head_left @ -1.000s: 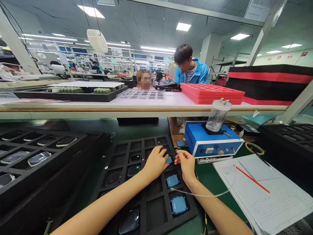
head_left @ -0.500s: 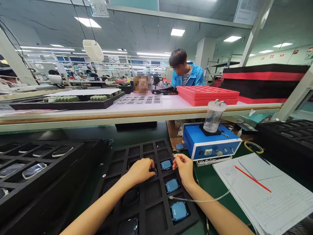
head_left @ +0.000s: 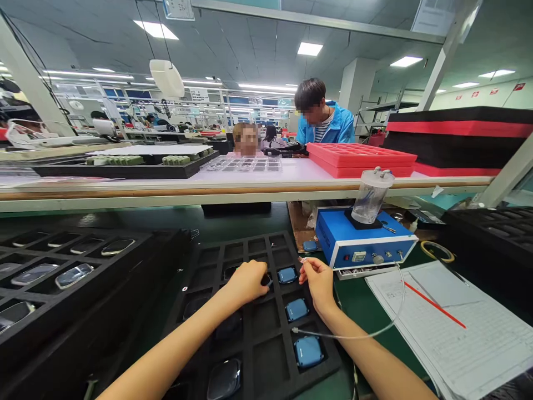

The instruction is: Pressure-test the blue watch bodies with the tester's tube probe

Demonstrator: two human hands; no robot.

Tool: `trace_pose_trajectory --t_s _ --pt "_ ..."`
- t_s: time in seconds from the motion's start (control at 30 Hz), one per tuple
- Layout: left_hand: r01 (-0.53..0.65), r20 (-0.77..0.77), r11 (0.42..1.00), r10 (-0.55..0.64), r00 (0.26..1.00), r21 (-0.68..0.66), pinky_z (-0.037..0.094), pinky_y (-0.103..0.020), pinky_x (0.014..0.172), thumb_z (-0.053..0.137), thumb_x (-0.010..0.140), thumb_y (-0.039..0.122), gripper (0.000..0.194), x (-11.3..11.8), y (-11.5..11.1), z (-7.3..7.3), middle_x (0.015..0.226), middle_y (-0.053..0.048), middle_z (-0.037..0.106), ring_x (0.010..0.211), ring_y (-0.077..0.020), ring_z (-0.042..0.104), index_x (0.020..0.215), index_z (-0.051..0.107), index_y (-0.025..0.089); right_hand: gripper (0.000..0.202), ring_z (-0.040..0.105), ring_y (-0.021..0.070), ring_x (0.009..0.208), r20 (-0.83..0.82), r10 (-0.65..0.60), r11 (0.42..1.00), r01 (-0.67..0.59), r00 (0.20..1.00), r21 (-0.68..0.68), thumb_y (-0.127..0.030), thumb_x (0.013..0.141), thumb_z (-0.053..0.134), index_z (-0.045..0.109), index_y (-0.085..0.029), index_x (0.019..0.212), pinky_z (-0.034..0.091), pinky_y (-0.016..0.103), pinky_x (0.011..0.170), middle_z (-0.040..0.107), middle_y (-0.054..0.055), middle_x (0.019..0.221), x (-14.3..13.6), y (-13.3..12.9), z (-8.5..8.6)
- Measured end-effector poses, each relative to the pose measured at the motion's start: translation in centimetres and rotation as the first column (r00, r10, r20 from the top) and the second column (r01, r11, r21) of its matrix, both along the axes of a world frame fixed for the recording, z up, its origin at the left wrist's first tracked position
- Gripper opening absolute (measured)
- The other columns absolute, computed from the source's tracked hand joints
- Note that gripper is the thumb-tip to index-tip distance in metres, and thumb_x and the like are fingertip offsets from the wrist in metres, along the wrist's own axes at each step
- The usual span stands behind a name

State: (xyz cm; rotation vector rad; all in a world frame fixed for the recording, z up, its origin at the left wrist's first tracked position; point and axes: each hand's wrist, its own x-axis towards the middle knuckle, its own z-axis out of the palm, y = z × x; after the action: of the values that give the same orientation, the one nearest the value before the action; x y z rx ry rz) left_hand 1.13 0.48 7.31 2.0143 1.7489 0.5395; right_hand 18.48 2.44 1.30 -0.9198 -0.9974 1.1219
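Note:
A black foam tray [head_left: 262,358] with square compartments lies before me. My left hand [head_left: 246,282] is closed over its middle, fingers gripping a dark watch case [head_left: 268,280] that is mostly hidden beneath them. To the right, my right hand [head_left: 317,279] is pinched at the tray's edge; a tiny item shows at its fingertips, too small to name. Blue watch cases [head_left: 297,309] sit in the tray's right column. A dark-faced watch case [head_left: 224,380] rests in a compartment nearer me. Across the right forearm runs a clear tube [head_left: 358,336] with a metal end over the tray.
A blue control box [head_left: 366,239] carries a clear cylinder [head_left: 372,197]. Written sheets [head_left: 453,322] with a red stick lie at right. Another foam tray [head_left: 125,283] holds watch faces at left. A shelf [head_left: 250,194] crosses ahead; a co-worker in blue [head_left: 345,125] stands beyond.
My view has shifted slightly, so the scene sits a little further right and higher. The dark watch case under my left fingers now shows more of its edge. My right hand stays pinched.

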Motion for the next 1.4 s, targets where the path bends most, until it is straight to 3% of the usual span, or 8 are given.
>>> trace_pose_trajectory --t_s 0.13,0.17,0.23,0.3,0.33,0.57,0.87,1.4 --pt "0.045 0.351 0.998 -0.027 0.936 -0.043 0.053 -0.036 0.080 0.048 0.084 0.030 0.033 -0.7 0.3 0.6 0.109 -0.014 0.065 0.099 -0.0255 0.062 0.111 0.057 0.013 0.015 0.049 0.0093 0.039 0.031 0.008 1.000 -0.009 0.999 0.011 -0.029 0.069 0.059 0.061 -0.014 0.067 0.040 0.020 0.038 0.054 -0.002 0.050 0.0 -0.2 0.2" --pt "0.074 0.511 0.994 -0.022 0.860 -0.082 0.053 -0.034 0.081 0.042 0.087 0.030 0.034 -0.7 0.3 0.5 0.113 -0.014 0.063 0.102 -0.0232 0.061 0.114 0.055 0.013 0.014 0.049 0.0092 0.039 0.044 0.015 1.000 -0.016 0.999 0.017 -0.028 0.069 0.059 0.060 -0.014 0.065 0.040 0.020 0.039 0.054 -0.003 0.050 0.0 -0.2 0.3" --pt "0.142 0.806 0.970 0.078 0.586 -0.197 0.052 -0.032 0.084 0.042 0.088 0.025 0.031 -0.2 0.2 -0.1 0.113 -0.016 0.063 0.103 -0.0219 0.061 0.110 0.056 0.009 0.012 0.049 0.0090 0.038 0.074 0.035 0.999 -0.037 0.997 0.029 -0.025 0.068 0.058 0.058 -0.015 0.062 0.039 0.020 0.039 0.053 -0.003 0.049 0.0 -0.5 0.4" --pt "0.195 0.915 0.931 0.235 0.328 -0.308 0.053 -0.029 0.083 0.049 0.085 0.019 0.024 0.3 0.1 -1.2 0.105 -0.017 0.066 0.099 -0.0215 0.063 0.103 0.059 0.008 0.011 0.049 0.0090 0.038 0.108 0.059 0.997 -0.063 0.992 0.038 -0.024 0.067 0.059 0.057 -0.015 0.061 0.038 0.019 0.039 0.052 -0.004 0.047 -0.1 -0.7 0.6" --pt "0.203 0.918 0.917 0.280 0.282 -0.343 0.054 -0.026 0.080 0.051 0.085 0.017 0.021 0.5 0.1 -1.8 0.101 -0.016 0.067 0.096 -0.0205 0.064 0.101 0.060 0.008 0.010 0.049 0.0091 0.038 0.125 0.069 0.996 -0.074 0.990 0.040 -0.023 0.066 0.059 0.057 -0.015 0.060 0.038 0.019 0.039 0.052 -0.004 0.047 -0.1 -0.9 0.7" --pt "0.317 0.932 0.896 0.222 0.287 -0.311 0.055 -0.023 0.063 0.062 0.081 0.027 0.015 0.8 0.2 -4.2 0.088 -0.005 0.067 0.081 -0.0160 0.066 0.089 0.054 0.017 0.012 0.046 0.0088 0.035 0.272 0.205 0.978 -0.210 0.940 -0.011 -0.021 0.065 0.056 0.055 -0.017 0.054 0.037 0.019 0.038 0.052 -0.004 0.042 -0.3 -1.6 1.2" --pt "0.398 0.947 0.878 0.162 0.277 -0.267 0.053 -0.025 0.074 0.059 0.084 0.027 0.017 0.4 0.1 -4.4 0.088 -0.004 0.065 0.080 -0.0136 0.065 0.095 0.053 0.017 0.011 0.045 0.0088 0.033 0.314 0.235 0.972 -0.219 0.920 -0.084 -0.020 0.061 0.056 0.052 -0.017 0.051 0.037 0.018 0.036 0.052 -0.004 0.038 -0.3 -1.4 1.3" --pt "0.366 0.940 0.892 0.155 0.305 -0.266 0.052 -0.027 0.073 0.063 0.081 0.029 0.019 0.7 -0.1 -4.2 0.083 -0.001 0.064 0.076 -0.0120 0.063 0.093 0.054 0.017 0.015 0.046 0.0086 0.033 0.375 0.225 0.973 -0.228 0.899 -0.038 -0.019 0.064 0.057 0.052 -0.017 0.050 0.036 0.018 0.036 0.054 -0.003 0.041 -0.2 -1.5 0.9"
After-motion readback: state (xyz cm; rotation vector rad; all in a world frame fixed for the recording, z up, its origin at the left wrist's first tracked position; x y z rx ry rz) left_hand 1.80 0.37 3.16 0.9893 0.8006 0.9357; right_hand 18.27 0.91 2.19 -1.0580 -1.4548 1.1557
